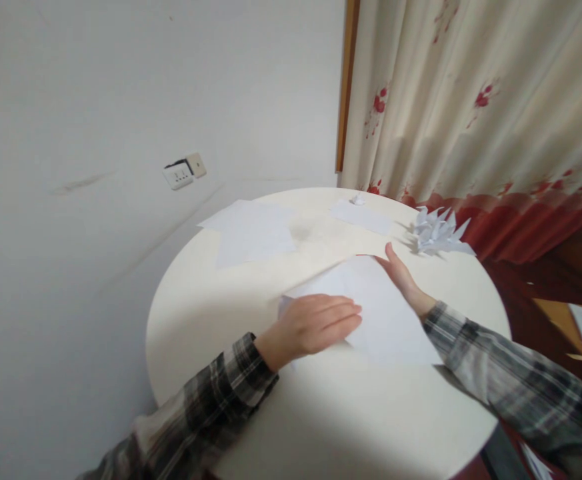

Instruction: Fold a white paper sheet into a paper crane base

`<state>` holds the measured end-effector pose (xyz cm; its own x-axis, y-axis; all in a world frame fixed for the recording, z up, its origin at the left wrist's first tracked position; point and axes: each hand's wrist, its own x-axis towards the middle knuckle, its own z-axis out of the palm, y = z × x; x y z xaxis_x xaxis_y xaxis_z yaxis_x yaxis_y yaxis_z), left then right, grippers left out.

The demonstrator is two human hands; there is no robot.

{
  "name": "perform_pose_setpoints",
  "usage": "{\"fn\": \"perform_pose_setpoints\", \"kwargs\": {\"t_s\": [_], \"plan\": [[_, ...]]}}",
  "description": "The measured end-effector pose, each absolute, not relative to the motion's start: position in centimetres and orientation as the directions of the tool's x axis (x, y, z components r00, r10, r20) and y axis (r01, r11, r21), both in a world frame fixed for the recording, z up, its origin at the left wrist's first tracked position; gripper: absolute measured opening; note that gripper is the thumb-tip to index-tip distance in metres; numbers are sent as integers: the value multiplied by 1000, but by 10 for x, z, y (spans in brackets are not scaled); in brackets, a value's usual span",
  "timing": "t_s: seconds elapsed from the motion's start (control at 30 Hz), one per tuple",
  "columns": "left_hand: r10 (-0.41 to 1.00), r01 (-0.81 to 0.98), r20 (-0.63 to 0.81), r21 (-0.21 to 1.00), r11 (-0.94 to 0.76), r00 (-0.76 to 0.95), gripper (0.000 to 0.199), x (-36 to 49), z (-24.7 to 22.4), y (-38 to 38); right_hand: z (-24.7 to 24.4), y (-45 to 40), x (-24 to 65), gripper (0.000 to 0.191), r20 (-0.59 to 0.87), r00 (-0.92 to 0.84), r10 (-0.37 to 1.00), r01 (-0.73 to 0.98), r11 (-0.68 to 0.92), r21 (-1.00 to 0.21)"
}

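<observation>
A white sheet of paper (391, 313) lies aslant over the middle of the round white table, its far edge raised a little. My left hand (321, 323) rests on the sheet's left part, palm down, fingers together and pointing right; the thumb is hidden. At the sheet's far right edge is my right hand (401, 270), its thumb pointing up and away from the fingers, which are mostly hidden behind the paper.
White sheets (255, 230) lie at the table's far left. Another sheet (361, 217) and a small folded paper piece (357, 199) are at the back. Several folded paper shapes (438, 233) cluster at the right. Behind are a wall socket (178, 175) and a flowered curtain (471, 100).
</observation>
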<state>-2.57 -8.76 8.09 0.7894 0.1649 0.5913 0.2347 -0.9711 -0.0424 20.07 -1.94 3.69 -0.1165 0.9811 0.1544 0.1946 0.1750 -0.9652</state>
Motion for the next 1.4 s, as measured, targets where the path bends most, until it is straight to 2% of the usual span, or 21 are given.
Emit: {"fn": "perform_pose_setpoints", "kwargs": {"t_s": [0.07, 0.1, 0.17, 0.2, 0.27, 0.37, 0.47, 0.53, 0.63, 0.77, 1.07, 1.23, 1.4], "plan": [[175, 223, 450, -55, -973, 876, 24, -17, 71, -90, 40, -16, 205, 62, 20, -168, 986, 36, 26, -999], [182, 216, 395, -43, -975, 900, 23, -14, 67, -90, 42, -13, 207, 56, -34, -192, 981, -28, -40, -999], [189, 205, 331, -15, -979, 925, 22, -11, 60, -88, 43, -7, 211, 41, -83, -205, 975, -71, -100, -992], [187, 194, 311, 7, -981, 932, 22, -10, 57, -87, 42, -4, 212, 40, -85, -199, 976, -63, -100, -993], [186, 170, 285, 83, -982, 940, 21, -9, 55, -86, 39, 0, 211, 45, -66, -188, 980, -9, -69, -998], [236, 176, 246, 245, -953, 940, 42, -9, 54, -86, 28, 2, 208, 40, 61, -180, 982, 156, 89, -984], [403, 327, 224, 310, -893, 887, 44, -10, 48, -83, 17, 0, 208, 33, 222, -198, 955, 328, 278, -903], [578, 514, 251, 279, -811, 776, 39, -13, 40, -78, 12, -4, 208, 32, 266, -207, 942, 404, 330, -853], [693, 674, 267, 171, -718, 670, 48, -17, 25, -70, 9, -10, 207, 30, 298, -197, 934, 494, 357, -793], [721, 730, 243, 67, -680, 649, 44, -17, 20, -67, 9, -18, 198, 25, 335, -196, 922, 562, 386, -732], [784, 820, 263, -60, -569, 562, 30, -6, 34, -68, 16, -30, 183, 8, 292, -201, 935, 591, 353, -725], [773, 810, 243, -174, -559, 586, 31, -2, 42, -68, 23, -32, 178, 8, 295, -185, 937, 623, 344, -703], [752, 773, 204, -287, -566, 626, 26, 1, 52, -69, 22, -29, 176, 6, 315, -173, 933, 573, 356, -738]]}}
